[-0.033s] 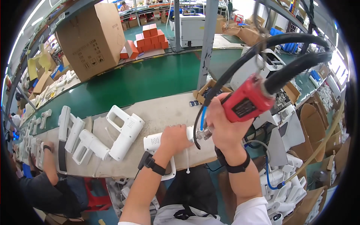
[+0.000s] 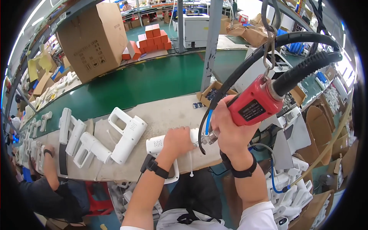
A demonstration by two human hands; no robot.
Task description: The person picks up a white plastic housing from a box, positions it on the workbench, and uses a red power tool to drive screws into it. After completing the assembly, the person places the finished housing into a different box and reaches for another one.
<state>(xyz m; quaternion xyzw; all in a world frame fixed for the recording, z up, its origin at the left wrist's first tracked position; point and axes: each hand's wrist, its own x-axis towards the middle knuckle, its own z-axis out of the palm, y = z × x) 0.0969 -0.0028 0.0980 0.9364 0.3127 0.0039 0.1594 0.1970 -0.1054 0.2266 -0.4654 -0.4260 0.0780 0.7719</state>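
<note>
My right hand point(image 2: 234, 132) is wrapped round a red power screwdriver point(image 2: 255, 103), which hangs from a metal hook. The tool's metal nose point(image 2: 209, 137), with a blue tube on it, points left at the end of a white gun-shaped device point(image 2: 155, 144). Whether the nose touches the device is hard to make out. My left hand point(image 2: 178, 140) closes over the device's barrel and presses it against the bench. The device's handle loop point(image 2: 174, 174) reaches past the near edge, and a white cord point(image 2: 192, 165) dangles beside it. Both wrists wear black bands.
Several white gun-shaped devices point(image 2: 129, 136) lie on the bench to the left. A green conveyor belt point(image 2: 153, 78) runs behind, bearing a large carton point(image 2: 92, 42). A small parts box point(image 2: 214, 92) stands near the screwdriver. At far left a co-worker's arm point(image 2: 50, 168) handles white parts.
The red screwdriver and its black cable have shifted slightly right. Both hands keep their holds.
</note>
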